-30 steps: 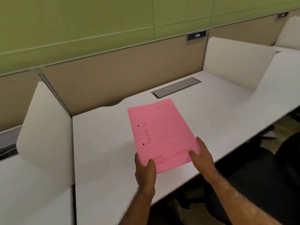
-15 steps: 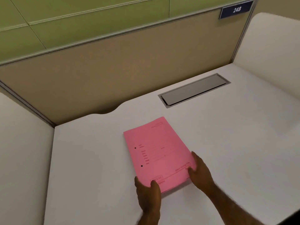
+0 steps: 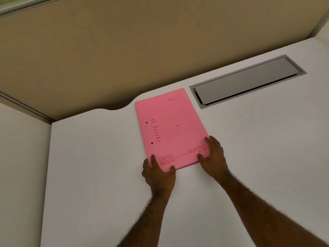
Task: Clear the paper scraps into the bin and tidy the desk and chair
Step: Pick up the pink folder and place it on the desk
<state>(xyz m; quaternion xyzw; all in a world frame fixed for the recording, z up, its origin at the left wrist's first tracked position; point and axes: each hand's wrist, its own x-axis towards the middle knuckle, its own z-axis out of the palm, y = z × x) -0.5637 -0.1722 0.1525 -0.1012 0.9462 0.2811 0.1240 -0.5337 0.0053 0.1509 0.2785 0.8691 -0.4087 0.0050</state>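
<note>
A pink file folder [image 3: 170,129] with printed lines and two punch holes lies flat on the white desk [image 3: 249,166], its far edge near the desk's back edge. My left hand [image 3: 158,172] holds the folder's near left corner, thumb on top. My right hand [image 3: 212,155] grips the near right corner, fingers resting on the cover. No paper scraps, bin or chair are in view.
A grey metal cable hatch [image 3: 247,80] is set into the desk just right of the folder. A tan partition wall [image 3: 142,41] runs along the back. A white side divider [image 3: 23,166] stands at the left.
Both hands have slid the folder away from the desk's front edge toward the back partition, next to the cable hatch. My view has moved closer and lower over the desk.
</note>
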